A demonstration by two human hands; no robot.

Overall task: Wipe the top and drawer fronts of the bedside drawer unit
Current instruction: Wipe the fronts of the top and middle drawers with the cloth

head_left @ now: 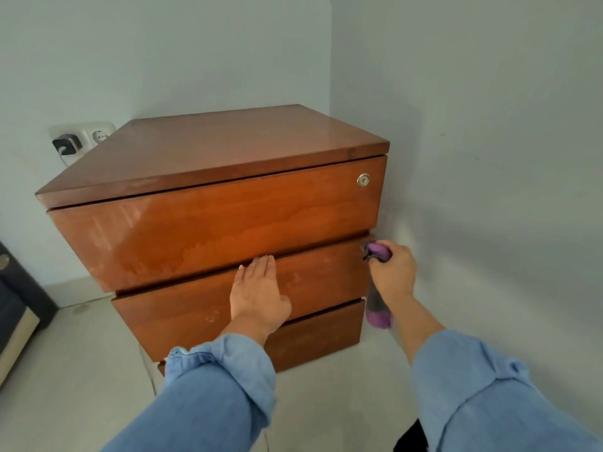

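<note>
A brown wooden drawer unit (215,158) with three drawer fronts stands in a wall corner. The top drawer front (208,230) shows wet streaks and has a small round lock (363,179) at its right end. My left hand (257,295) lies flat, fingers together, on the middle drawer front (326,282). My right hand (393,269) grips a purple and grey cloth (378,251) at the right end of the middle drawer; part of the cloth hangs down below my wrist beside the bottom drawer (319,337).
A wall rises close on the right of the unit (489,158). A wall socket with a black charger (67,145) sits behind the unit at left. Dark furniture (16,305) stands at the left edge. The floor is pale grey (81,370).
</note>
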